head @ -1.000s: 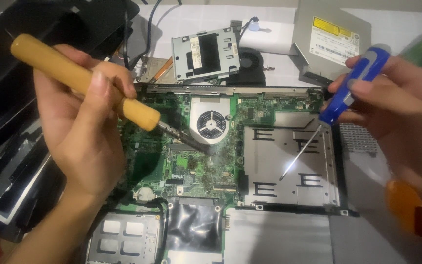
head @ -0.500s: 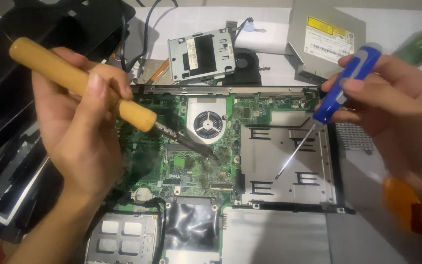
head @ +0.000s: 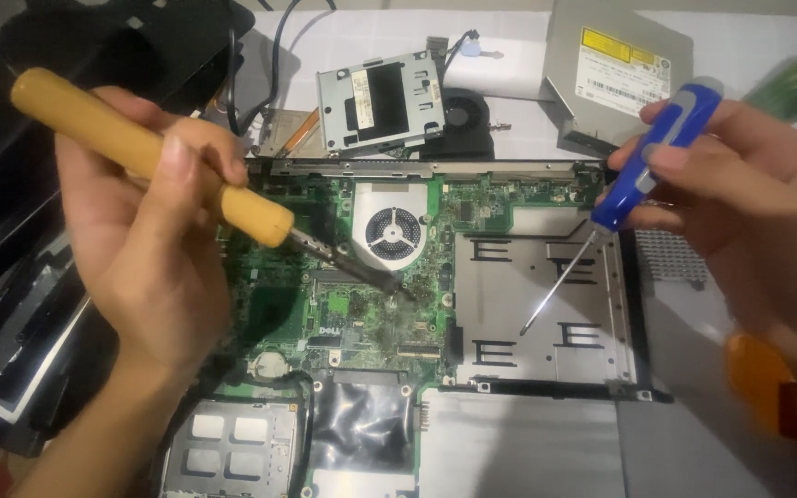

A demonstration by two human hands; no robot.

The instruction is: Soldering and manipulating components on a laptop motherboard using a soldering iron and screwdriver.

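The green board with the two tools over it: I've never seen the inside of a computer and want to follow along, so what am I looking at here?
The view comes from a camera on the person's head, looking down at their own hands. On the table lies an opened laptop: the green circuit board with a round fan and a grey metal plate. The left hand grips a wooden-handled tool, its metal tip down at the board. The right hand holds a blue screwdriver above the plate. Behind lie removed parts: a metal drive bracket and a flat silver disc drive.
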